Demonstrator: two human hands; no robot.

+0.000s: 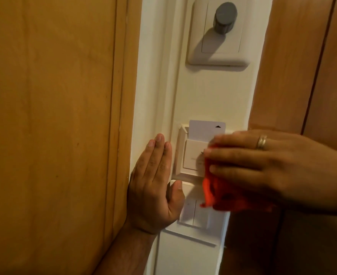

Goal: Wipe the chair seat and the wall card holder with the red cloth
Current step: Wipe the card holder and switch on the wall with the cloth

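The white wall card holder [191, 155] is fixed on a narrow white wall strip, with a white key card [205, 130] standing in its top slot. My right hand [266, 167] comes in from the right and presses the bunched red cloth [223, 195] against the holder's right side and lower edge. My left hand [153, 185] lies flat on the wall just left of the holder, fingers straight and together, thumb touching the switch plate below. The chair is out of view.
A white double rocker switch [195, 213] sits directly under the holder. Above hangs a white plate with a grey round knob [224, 17]. Wooden panels flank the white strip: one on the left [54, 126], another on the right [302, 76].
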